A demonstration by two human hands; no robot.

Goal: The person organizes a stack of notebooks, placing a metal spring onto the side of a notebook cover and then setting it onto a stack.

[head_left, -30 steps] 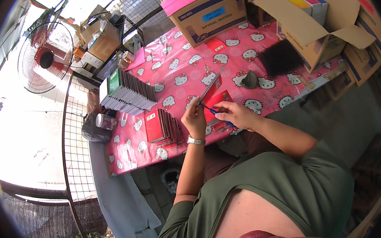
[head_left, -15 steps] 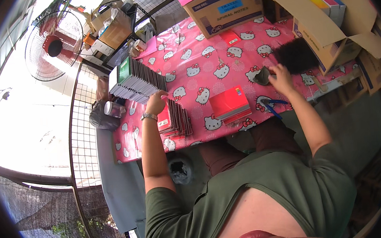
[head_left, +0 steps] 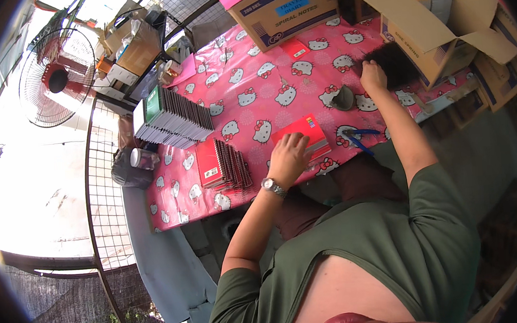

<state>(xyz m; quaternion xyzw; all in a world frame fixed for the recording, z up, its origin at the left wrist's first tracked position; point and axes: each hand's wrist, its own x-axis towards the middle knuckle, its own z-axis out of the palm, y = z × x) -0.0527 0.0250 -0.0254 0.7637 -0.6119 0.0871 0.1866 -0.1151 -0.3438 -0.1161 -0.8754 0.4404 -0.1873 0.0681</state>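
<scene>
My left hand (head_left: 291, 157), a watch on its wrist, lies over the near left part of a small stack of red notebooks (head_left: 312, 132), fingers stretched out on the cover. My right hand (head_left: 374, 76) is at the left edge of a dark heap of fine black strands, perhaps spiral binding coils (head_left: 400, 65). Its fingers are bent together there; what they pinch is too small to make out. Nearer to me stands a small dark grey-green cup-like piece (head_left: 343, 98). Blue-handled pliers (head_left: 361, 137) lie by the table's front edge, right of the red stack.
To the left stand a stack of red spiral notebooks (head_left: 222, 164) and a longer row of green-covered ones (head_left: 176, 116). Cardboard boxes (head_left: 286, 16) line the back; an open one (head_left: 422, 45) is at right. A fan (head_left: 56, 78) stands far left. Pink patterned cloth (head_left: 251, 144) covers the table.
My left hand has moved right from the notebook stacks at left onto the small red stack. My right hand has left the cup-like piece and moved farther back to the black heap.
</scene>
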